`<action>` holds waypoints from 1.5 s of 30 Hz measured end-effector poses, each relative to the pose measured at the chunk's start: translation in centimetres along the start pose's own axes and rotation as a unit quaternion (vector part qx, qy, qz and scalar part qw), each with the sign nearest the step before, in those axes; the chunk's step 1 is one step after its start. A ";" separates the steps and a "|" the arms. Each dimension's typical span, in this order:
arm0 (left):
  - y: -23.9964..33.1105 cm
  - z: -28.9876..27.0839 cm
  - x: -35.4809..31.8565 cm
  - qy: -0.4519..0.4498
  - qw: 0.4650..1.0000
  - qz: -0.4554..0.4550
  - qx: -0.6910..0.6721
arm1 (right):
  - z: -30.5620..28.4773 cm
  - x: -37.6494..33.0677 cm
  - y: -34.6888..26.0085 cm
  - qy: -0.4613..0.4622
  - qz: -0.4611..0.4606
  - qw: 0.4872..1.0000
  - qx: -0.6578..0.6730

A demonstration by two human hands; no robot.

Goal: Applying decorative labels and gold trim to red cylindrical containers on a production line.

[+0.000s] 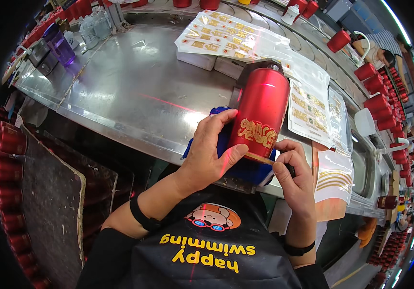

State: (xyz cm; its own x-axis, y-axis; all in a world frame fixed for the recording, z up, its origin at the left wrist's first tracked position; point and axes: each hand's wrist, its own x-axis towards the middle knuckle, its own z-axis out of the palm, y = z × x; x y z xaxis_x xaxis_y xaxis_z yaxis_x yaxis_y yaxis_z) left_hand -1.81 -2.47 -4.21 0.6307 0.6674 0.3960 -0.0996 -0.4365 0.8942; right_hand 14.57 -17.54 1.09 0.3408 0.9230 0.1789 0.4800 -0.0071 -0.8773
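Observation:
A glossy red cylindrical bottle [265, 101] with a gold ornamental band [258, 134] lies tilted in a dark holder [236, 98], its base toward me. My left hand [210, 147] braces its left side with the fingers, the thumb pressed at the lower edge. Along that edge runs a thin gold strip [259, 158]. My right hand [293, 174] is closed, thumb and forefinger pinching the strip's right end. Something small and black shows behind these fingers, too hidden to name. Blue cloth [221, 139] lies under and beside the bottle.
Gold decal sheets [233, 36] lie behind the bottle on white boxes [196, 60], with more sheets [308, 111] to the right. Curved gold strips sit on a backing sheet [334, 176]. A purple cup [60, 45] stands far left on the metal table [115, 96]. Red containers [378, 106] line the right.

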 end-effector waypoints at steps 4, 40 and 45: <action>-0.3 0.1 0.0 -0.003 1.000 0.000 0.003 | 0.1 0.0 0.0 0.004 0.015 1.000 0.002; 1.2 -1.8 2.6 -0.113 0.840 0.476 0.236 | -1.9 0.0 1.1 -0.067 0.040 0.994 0.075; 1.6 -1.4 3.1 -0.134 0.826 0.489 0.247 | -2.3 -0.1 1.4 -0.074 0.024 0.994 0.075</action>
State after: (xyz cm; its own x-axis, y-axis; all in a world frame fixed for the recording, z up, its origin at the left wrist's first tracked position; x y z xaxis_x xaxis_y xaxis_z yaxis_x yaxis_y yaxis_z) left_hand -1.07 -0.24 -1.20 0.5891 -0.2780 0.7587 -0.3771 -0.9250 -0.0461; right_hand 17.08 -18.53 0.90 0.2331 0.9694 0.0770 0.3362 -0.0060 -0.9418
